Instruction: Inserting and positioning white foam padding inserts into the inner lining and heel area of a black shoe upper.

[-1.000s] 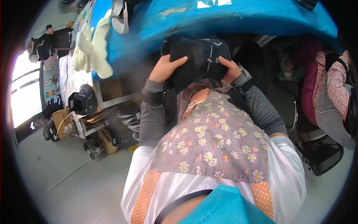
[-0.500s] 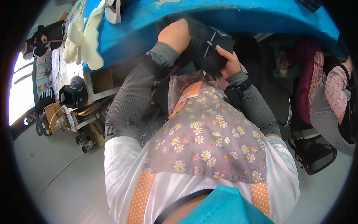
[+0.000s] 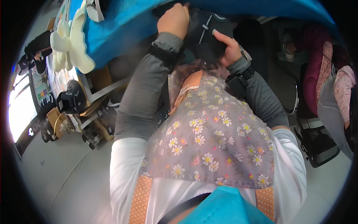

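Note:
A black shoe (image 3: 209, 41), soft-looking, with fine ribbed texture and a thin pale stripe, is held up close to the table's near edge. My left hand (image 3: 174, 20) is closed in a pinch at its far left part, with the fingertips mostly hidden. My right hand (image 3: 229, 47) grips its right side, thumb lying on top and the other fingers out of sight underneath. The underside of the shoe cannot be seen. Below it hangs my floral apron (image 3: 209, 127).
A blue-covered table (image 3: 123, 26) runs along the front. White foam shapes (image 3: 76, 44) hang at its left end, beside a grey-white shoe (image 3: 95, 10). More black shoes (image 3: 71, 98) stand on a rack at left. At right sits another person (image 3: 317, 74) near a black chair-like frame (image 3: 320, 149).
Both hands and the black shoe have shifted slightly up in the picture, as the whole view has moved. My grip looks much the same.

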A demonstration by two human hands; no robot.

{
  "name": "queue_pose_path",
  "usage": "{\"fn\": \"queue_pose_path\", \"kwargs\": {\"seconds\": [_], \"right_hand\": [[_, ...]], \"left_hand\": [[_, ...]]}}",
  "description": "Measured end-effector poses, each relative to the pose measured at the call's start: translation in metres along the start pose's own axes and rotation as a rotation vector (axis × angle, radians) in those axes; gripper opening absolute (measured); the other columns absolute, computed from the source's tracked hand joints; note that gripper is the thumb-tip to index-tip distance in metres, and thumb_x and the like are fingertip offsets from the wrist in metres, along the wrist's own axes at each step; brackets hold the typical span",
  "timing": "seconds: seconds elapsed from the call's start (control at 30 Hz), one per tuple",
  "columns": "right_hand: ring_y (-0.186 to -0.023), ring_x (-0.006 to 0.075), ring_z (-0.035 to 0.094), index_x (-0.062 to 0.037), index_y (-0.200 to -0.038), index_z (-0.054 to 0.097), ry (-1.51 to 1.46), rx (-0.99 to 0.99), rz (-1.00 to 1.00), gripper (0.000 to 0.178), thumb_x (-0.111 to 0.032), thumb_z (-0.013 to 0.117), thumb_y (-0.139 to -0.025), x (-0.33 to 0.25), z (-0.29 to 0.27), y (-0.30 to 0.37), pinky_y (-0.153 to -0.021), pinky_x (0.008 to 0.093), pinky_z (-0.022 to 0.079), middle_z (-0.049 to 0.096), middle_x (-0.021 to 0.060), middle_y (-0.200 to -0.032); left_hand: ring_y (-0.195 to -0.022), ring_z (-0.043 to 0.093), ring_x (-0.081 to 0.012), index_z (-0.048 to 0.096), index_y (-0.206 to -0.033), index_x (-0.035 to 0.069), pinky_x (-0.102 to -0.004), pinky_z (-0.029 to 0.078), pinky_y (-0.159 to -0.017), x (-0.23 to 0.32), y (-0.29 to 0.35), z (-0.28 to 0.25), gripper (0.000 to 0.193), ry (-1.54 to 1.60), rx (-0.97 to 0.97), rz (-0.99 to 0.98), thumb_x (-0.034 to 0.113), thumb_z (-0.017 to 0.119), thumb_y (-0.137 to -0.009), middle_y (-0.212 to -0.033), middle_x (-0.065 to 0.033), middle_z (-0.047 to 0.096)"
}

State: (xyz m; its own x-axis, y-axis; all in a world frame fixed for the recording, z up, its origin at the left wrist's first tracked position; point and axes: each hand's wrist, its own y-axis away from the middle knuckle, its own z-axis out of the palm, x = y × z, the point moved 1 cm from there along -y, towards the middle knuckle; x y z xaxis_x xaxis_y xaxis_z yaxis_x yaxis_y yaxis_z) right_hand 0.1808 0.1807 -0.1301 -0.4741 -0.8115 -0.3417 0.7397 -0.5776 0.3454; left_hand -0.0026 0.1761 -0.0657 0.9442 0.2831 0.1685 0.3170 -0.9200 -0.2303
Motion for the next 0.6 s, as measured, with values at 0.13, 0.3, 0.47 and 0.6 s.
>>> {"fn": "queue_pose_path", "kwargs": {"seconds": [0.13,0.3,0.47,0.6], "right_hand": [[-0.093,0.0199,0.065,0.0004,-0.111,0.063,-0.021,-0.008,0.004,0.026,-0.014,0.062,-0.090,0.002,0.004,0.003,-0.085,0.0332,0.053,0.067,0.0087,-0.104],[-0.095,0.0216,0.065,0.0013,-0.111,0.063,-0.016,0.022,-0.013,0.026,-0.015,0.060,-0.091,0.002,0.004,0.016,-0.086,0.0344,0.053,0.067,0.0103,-0.105],[-0.091,0.0224,0.067,0.0010,-0.108,0.064,0.000,-0.060,0.045,0.025,-0.016,0.060,-0.090,-0.020,0.005,0.015,-0.084,0.0344,0.055,0.068,0.0109,-0.100],[-0.090,0.0206,0.067,-0.0002,-0.107,0.064,-0.051,0.019,0.035,0.023,-0.015,0.062,-0.090,-0.009,0.007,0.010,-0.083,0.0329,0.055,0.069,0.0092,-0.098]], "left_hand": [[-0.073,0.066,-0.0393,0.063,-0.089,0.004,-0.0487,0.053,-0.067,-0.008,-0.010,0.001,0.040,-0.017,-0.111,0.108,0.038,0.043,-0.098,-0.075,-0.0197,0.067],[-0.065,0.064,-0.0391,0.058,-0.080,0.004,-0.0471,0.053,-0.059,0.007,0.003,-0.021,0.038,-0.017,-0.084,0.065,0.036,0.049,-0.097,-0.067,-0.0212,0.063],[-0.065,0.063,-0.0383,0.058,-0.074,0.004,-0.0476,0.050,-0.059,0.002,-0.012,-0.017,0.033,-0.110,-0.062,0.246,0.027,0.049,-0.096,-0.067,-0.0197,0.062],[-0.066,0.064,-0.0376,0.059,-0.075,0.003,-0.0473,0.051,-0.060,-0.008,-0.015,0.003,0.032,-0.075,-0.159,0.192,0.025,0.049,-0.096,-0.069,-0.0199,0.064]]}}
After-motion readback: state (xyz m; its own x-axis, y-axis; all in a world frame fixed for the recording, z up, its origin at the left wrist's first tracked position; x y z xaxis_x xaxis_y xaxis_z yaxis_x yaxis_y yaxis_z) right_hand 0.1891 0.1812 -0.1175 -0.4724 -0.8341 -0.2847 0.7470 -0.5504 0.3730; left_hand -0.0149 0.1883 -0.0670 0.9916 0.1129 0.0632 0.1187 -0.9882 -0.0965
